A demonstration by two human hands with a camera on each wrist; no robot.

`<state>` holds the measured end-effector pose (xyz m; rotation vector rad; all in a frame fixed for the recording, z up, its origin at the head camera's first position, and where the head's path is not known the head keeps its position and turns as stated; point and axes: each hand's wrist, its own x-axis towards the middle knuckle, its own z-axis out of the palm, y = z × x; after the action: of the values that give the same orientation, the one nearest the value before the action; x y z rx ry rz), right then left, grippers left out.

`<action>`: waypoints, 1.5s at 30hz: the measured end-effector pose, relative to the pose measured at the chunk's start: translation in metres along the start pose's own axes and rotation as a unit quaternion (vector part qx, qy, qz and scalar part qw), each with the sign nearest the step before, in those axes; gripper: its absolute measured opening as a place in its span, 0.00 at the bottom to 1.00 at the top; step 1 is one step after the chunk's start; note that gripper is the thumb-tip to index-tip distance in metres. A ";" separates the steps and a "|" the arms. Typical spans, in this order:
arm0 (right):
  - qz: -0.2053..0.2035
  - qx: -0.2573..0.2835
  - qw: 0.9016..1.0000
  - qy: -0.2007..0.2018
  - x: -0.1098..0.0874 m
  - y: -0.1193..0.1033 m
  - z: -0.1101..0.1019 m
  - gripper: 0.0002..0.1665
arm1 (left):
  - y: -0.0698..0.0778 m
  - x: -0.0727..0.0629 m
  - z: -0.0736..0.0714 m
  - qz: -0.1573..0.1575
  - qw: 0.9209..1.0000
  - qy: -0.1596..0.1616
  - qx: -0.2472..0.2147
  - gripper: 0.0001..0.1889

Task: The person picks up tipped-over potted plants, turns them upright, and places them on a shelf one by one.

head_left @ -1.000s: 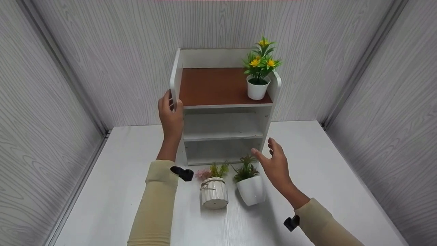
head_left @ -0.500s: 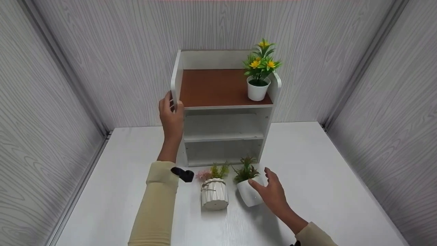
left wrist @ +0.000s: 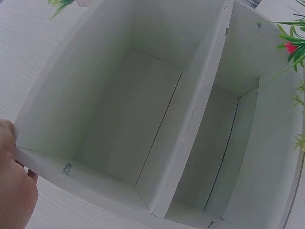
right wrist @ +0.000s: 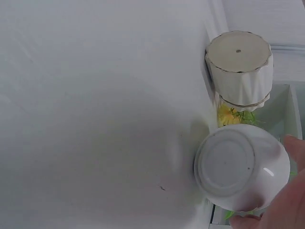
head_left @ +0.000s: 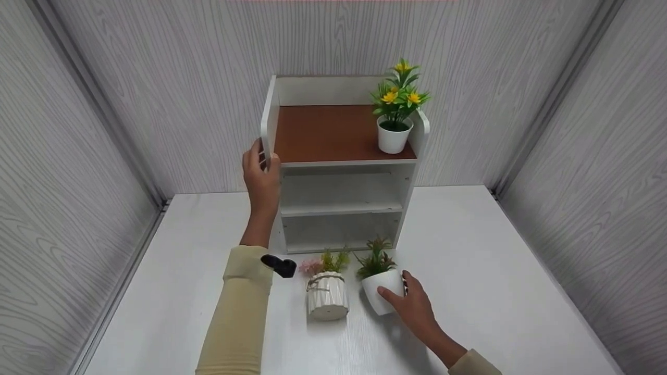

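Note:
My left hand (head_left: 261,179) grips the front edge of the left side panel of a small white shelf (head_left: 341,212) with a brown top. On the table, a smooth white pot with a leafy green plant (head_left: 383,291) lies on its side. My right hand (head_left: 415,307) holds this pot, thumb on the near face and fingers round its right side. In the right wrist view the pot's round base (right wrist: 226,164) faces the camera, fingers at its far side. Just left of it lies a ribbed white pot (head_left: 327,297) with pink and yellow-green flowers and a cord tied round it.
On the shelf's brown top, at the right, stands a white pot with yellow flowers (head_left: 392,136). Two white compartments open below. A grey wood-grain wall (head_left: 208,104) rises behind the shelf, with more panels on both sides. The table (head_left: 484,271) is white.
My right hand has come down and closed in on the smooth white potted plant, from open fingers above it to holding it. My left hand keeps its grip on the shelf.

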<state>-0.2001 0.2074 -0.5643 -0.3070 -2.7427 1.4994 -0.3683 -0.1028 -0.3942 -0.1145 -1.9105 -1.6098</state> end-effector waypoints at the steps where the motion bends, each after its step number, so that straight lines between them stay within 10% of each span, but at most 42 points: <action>1: 0.001 0.000 1.000 -0.001 0.001 0.001 0.000 0.62 | 0.000 0.000 0.000 0.000 1.000 0.000 0.000 0.27; 45: -0.010 0.087 0.994 0.061 0.009 0.021 0.001 0.60 | 0.000 0.000 0.000 0.017 1.000 -0.006 0.010 0.27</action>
<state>-0.2054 0.2196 -0.5831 -0.3539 -2.4939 1.6419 -0.3682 -0.1029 -0.3945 -0.1483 -1.9233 -1.5715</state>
